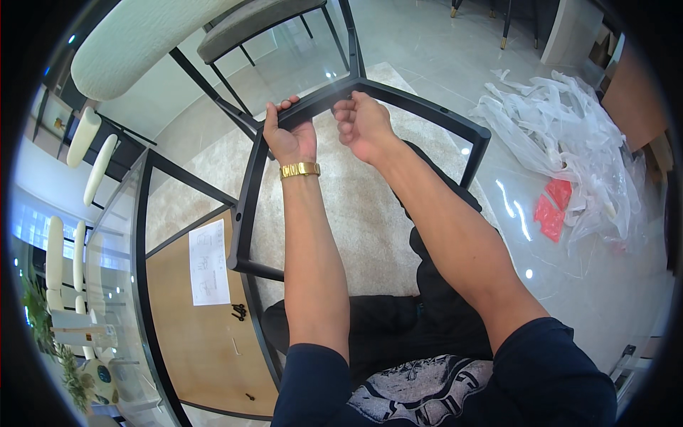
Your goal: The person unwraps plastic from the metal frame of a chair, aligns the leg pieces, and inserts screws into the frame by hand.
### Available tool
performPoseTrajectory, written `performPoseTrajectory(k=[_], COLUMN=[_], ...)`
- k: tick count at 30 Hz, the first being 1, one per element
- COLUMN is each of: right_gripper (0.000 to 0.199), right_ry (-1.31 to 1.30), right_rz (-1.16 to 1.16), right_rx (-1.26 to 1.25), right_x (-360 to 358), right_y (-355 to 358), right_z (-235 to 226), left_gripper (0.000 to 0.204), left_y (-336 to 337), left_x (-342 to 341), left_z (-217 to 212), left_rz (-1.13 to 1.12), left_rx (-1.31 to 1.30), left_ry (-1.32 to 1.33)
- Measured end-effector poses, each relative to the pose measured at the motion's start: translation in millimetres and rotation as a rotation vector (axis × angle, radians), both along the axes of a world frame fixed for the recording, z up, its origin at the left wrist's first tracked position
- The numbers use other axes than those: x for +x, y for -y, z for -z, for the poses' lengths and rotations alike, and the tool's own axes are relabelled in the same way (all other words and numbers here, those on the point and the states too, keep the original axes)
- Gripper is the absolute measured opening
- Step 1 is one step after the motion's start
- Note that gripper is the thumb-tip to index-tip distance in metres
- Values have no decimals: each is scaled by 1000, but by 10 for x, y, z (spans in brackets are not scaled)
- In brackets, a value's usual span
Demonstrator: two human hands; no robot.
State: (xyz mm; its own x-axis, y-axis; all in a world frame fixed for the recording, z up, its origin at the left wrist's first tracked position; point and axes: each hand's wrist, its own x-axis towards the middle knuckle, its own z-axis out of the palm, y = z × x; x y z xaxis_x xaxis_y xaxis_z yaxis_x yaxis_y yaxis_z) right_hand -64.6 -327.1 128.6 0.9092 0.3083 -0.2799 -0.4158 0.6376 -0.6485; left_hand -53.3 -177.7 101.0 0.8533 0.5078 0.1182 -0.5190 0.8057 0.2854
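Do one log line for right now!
left hand: gripping black frame | right hand: at frame, contents unclear | paper, black bolts: on tan board

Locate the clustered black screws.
In the head view, left of the left forearm: the screw cluster lies on the tan panel, just below the white printed sheet.

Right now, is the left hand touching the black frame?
Touching: the head view shows the left hand wrapped around the black frame, with its fingertips showing over the bar's far edge.
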Motion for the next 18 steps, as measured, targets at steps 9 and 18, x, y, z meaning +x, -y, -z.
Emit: performPoseTrajectory(k=[9, 18], right_gripper=[28, 26], right_ry=[-36, -77], right_rz=[-45, -63], right_rx=[109, 227], right_x=[15, 76], right_y=[-4, 0], right_z=[17, 48], left_gripper=[21, 21], left_y=[-89, -65], left_x=[55, 75], left_z=[73, 79], left_rz=[5, 6], left_rx=[29, 25], left_ry=[30, 28])
